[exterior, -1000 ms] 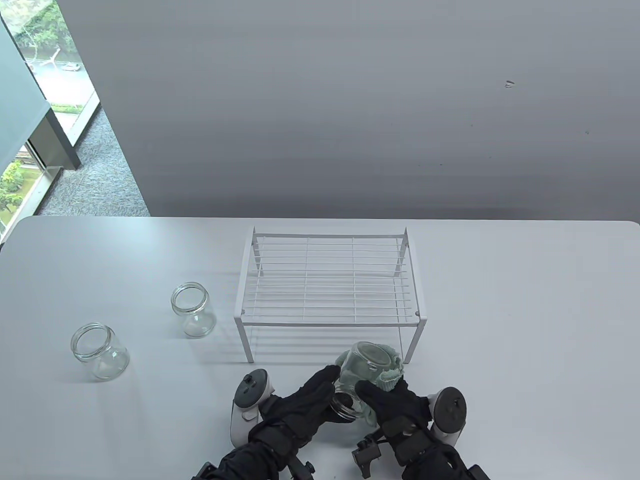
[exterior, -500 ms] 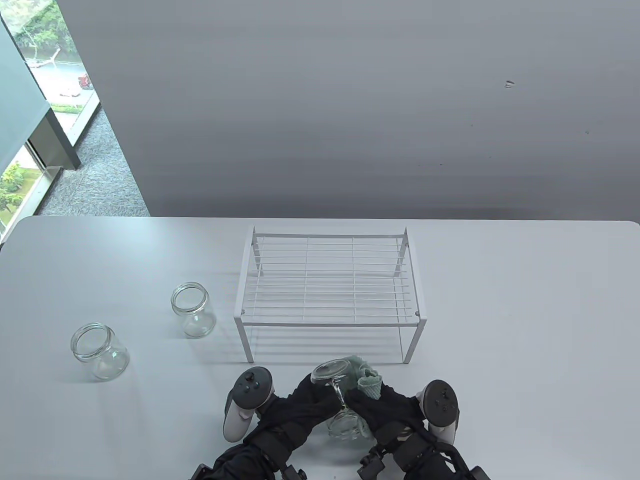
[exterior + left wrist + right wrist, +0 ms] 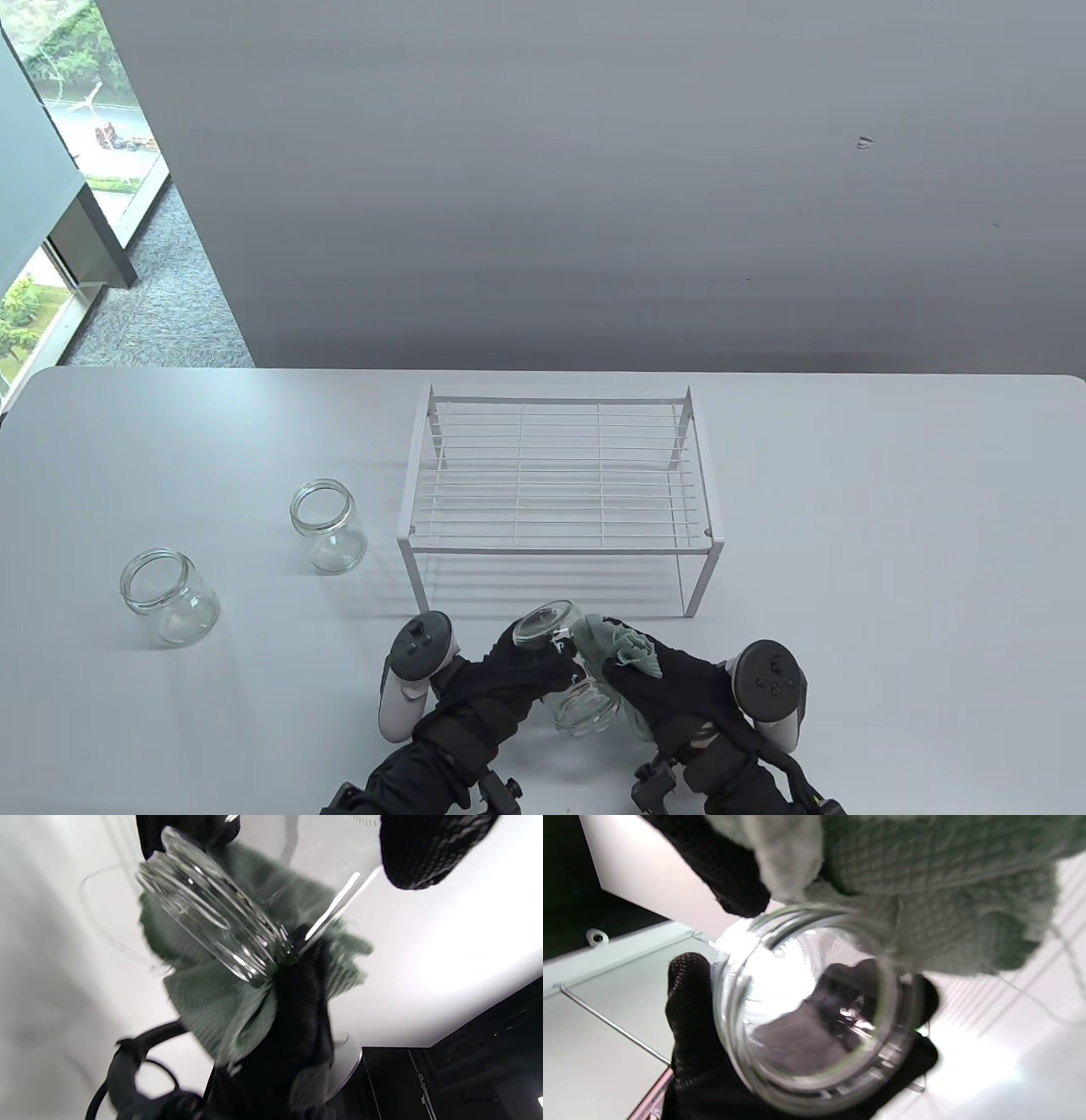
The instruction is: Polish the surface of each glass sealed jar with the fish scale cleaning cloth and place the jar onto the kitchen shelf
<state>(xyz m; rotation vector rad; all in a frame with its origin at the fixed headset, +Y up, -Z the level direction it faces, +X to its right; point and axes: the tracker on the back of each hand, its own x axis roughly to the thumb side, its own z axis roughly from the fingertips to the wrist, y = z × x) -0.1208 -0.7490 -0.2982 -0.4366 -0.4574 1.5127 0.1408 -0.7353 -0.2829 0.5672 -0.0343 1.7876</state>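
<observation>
Just in front of the shelf, my left hand grips a clear glass jar off the table, tilted, with its open mouth toward the shelf. My right hand holds the green fish scale cloth against the jar's right side. In the left wrist view the jar's threaded rim lies over the cloth. The right wrist view looks into the jar, with the cloth above it and the left glove round it. The white wire kitchen shelf stands bare at the table's middle.
Two more open glass jars stand upright on the table's left, one close to the shelf's left leg and one further left and nearer. The white table ends at a grey wall behind.
The jar has been turned end over end: its base pointed toward the shelf a second ago, now its mouth does. Both hands shifted slightly, and the cloth slid along the jar's side.
</observation>
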